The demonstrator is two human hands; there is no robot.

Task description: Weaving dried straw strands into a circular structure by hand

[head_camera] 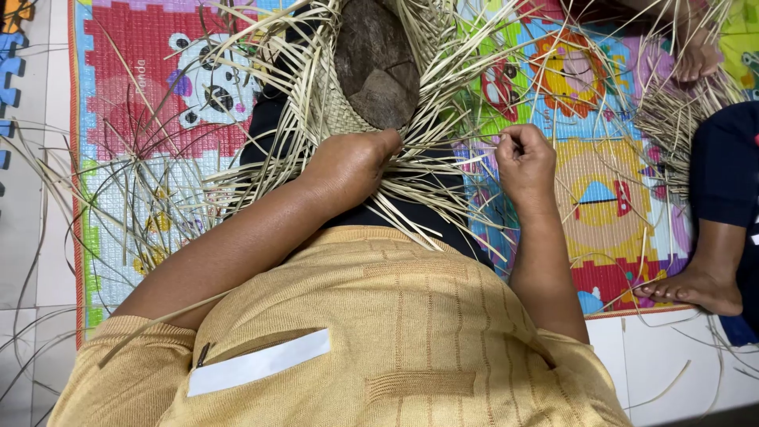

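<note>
A partly woven mat of pale straw strips (332, 111) is spread just beyond the fingertips of both hands, its tight plaited patch lying directly above the left knuckles. Loose flat strips are fanned outward from that patch in every direction, many passing under and beside the fingers. A dark brown rounded block (376, 63) is set on the woven part, just past the left fingers. One thin strip (474, 141) is pinched between the right fingertips, stretched leftward toward the weave.

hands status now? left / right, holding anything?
Left hand: closed, gripping the straw weave by the dark mould.
Right hand: closed, fingers pinching a thin straw strand.
</note>
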